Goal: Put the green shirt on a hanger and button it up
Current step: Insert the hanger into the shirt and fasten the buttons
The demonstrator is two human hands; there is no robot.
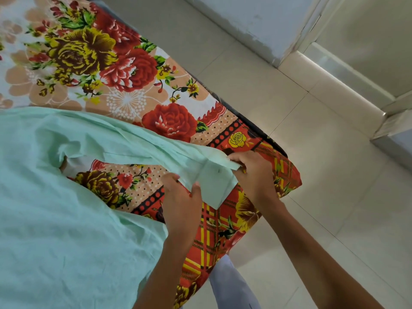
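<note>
The pale green shirt (55, 219) lies spread over the left part of the bed, and one long sleeve stretches right toward the bed's corner. My left hand (181, 201) grips the sleeve just behind the cuff (217, 186), fingers curled under the cloth. My right hand (254, 172) pinches the cuff's far end at the corner of the bed. The cuff is lifted slightly between both hands. No hanger is in view, and the shirt's front buttons are hidden.
A floral bedsheet (133, 70) in red, yellow and peach covers the bed, whose corner (287, 175) points right. Pale floor tiles (312, 197) lie beyond it. A light wall and a door frame (347, 70) stand at the upper right.
</note>
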